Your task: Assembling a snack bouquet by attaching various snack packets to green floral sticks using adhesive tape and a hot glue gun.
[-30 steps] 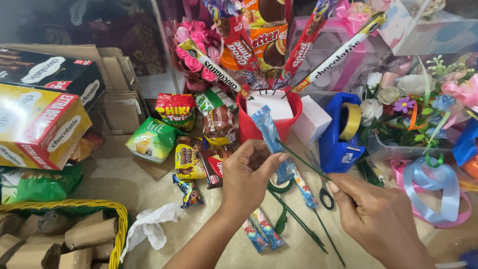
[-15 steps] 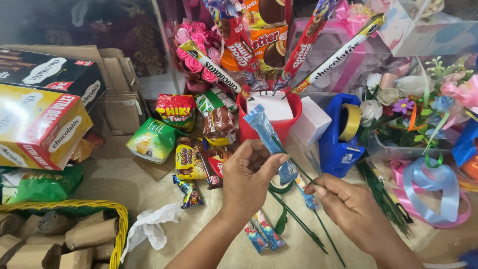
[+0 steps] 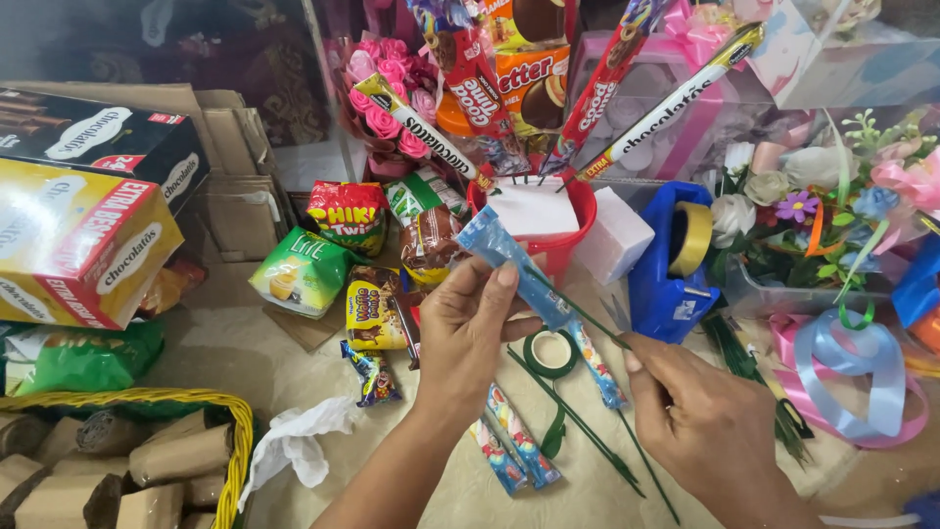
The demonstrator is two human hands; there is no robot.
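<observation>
Since the earlier frame, right hand point(image 3: 710, 426) had closed in on the green wire stem point(image 3: 587, 318); left hand point(image 3: 470, 328) fingers pinched the blue candy stick point(image 3: 514, 269), apparently mid-attachment, needing steady alignment next.

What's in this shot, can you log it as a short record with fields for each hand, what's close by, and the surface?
left hand: left hand pinches a blue candy stick wrapper between thumb and fingers
right hand: right hand grips a thin green wire stem that runs up along the wrapper
close by: roll of green floral tape, more wrapped candy sticks, loose green stems
behind: red bucket with snack sticks standing in foam, blue tape dispenser
left side: snack packets, yellow basket
surface: beige tabletop
</observation>
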